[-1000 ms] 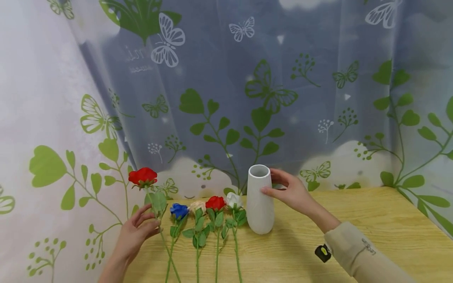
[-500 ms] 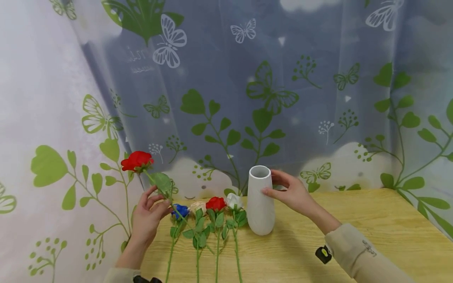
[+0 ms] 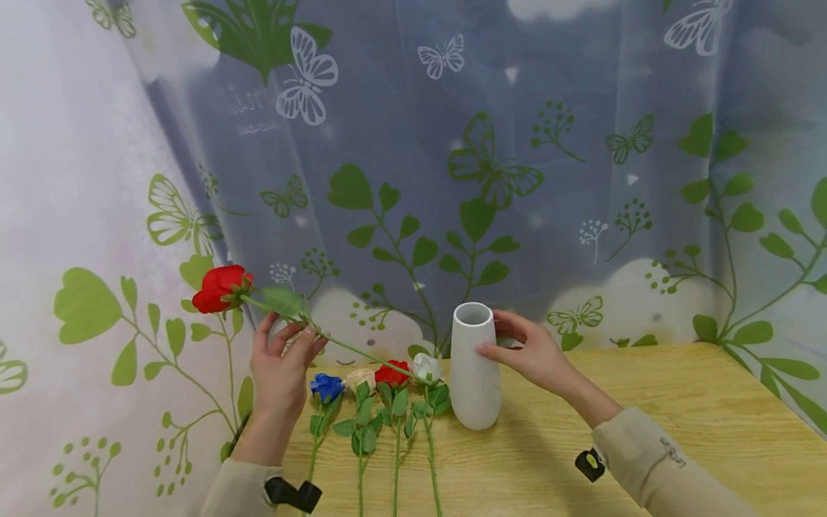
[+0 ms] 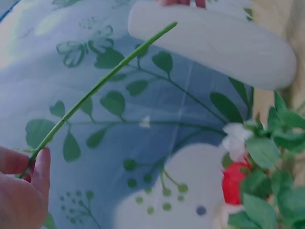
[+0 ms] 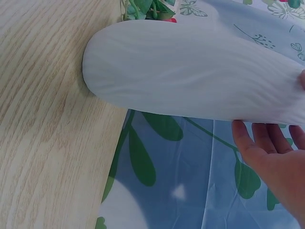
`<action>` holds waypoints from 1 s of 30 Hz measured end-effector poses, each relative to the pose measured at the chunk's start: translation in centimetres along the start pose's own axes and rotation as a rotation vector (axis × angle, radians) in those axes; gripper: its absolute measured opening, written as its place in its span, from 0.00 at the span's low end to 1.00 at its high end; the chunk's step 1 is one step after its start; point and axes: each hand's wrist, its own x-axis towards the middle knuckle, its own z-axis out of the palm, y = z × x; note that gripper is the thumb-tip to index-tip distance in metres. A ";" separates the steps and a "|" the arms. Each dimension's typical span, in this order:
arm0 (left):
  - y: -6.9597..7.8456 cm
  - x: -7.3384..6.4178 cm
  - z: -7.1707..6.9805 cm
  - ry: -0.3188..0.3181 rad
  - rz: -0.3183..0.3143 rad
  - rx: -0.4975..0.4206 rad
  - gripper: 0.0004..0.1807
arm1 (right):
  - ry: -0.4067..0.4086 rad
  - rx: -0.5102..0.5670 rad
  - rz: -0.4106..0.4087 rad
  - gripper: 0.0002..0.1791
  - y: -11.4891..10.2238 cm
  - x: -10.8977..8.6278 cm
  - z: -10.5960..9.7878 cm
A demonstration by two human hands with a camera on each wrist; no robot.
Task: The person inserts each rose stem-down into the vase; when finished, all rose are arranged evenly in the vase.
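Observation:
A red rose is pinched by its stem between the thumb and fingers of my left hand. It lies tilted in the air, bloom to the left, with its bare stem pointing toward the vase. The white vase stands upright on the table, and my right hand grips it near the top from the right side. In the right wrist view, fingertips touch the vase wall. Below the held stem lie a blue rose, a cream rose, another red rose and a white rose.
The lying roses form a row left of the vase, stems toward the near edge. A wooden table extends to the right. Behind it hangs a printed curtain; a pale curtain hangs at the left.
My left hand has moved up and slightly right, turning the red rose from near upright to tilted, so its stem end swung up toward the vase. The right hand and vase have stayed put.

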 end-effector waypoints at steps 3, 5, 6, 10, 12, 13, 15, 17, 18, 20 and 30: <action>0.4 0.1 1.4 0.010 0.031 -0.025 0.36 | 0.001 -0.002 -0.002 0.39 0.0 0.0 0.0; 0.6 0.1 2.2 0.001 0.053 -0.048 0.36 | 0.005 -0.003 -0.003 0.39 0.0 0.0 0.0; 0.8 0.1 2.6 -0.003 0.063 -0.064 0.36 | 0.006 -0.005 -0.004 0.39 0.0 0.0 0.0; 1.4 0.2 4.0 -0.004 0.095 -0.122 0.36 | 0.006 -0.007 -0.009 0.39 0.0 0.0 0.1; 1.7 0.3 4.7 0.004 0.103 -0.135 0.37 | 0.004 -0.009 -0.010 0.39 0.0 0.0 0.1; 1.7 0.3 5.0 0.007 0.104 -0.139 0.37 | 0.004 -0.009 -0.010 0.39 0.0 0.0 0.1; 1.8 0.5 5.6 0.010 0.107 -0.147 0.37 | 0.004 -0.010 -0.009 0.39 -0.1 0.0 0.1; 1.8 0.6 6.3 0.011 0.118 -0.160 0.37 | 0.003 -0.009 -0.009 0.39 -0.2 0.0 0.1; 1.8 0.7 6.6 0.011 0.125 -0.168 0.37 | 0.002 -0.010 -0.009 0.39 -0.2 0.0 0.1; 1.8 0.9 7.2 0.015 0.143 -0.182 0.37 | 0.003 -0.012 -0.012 0.39 -0.3 0.0 0.1; 1.3 0.7 9.9 -0.016 0.243 -0.162 0.39 | 0.003 -0.016 -0.011 0.39 -0.4 0.0 0.1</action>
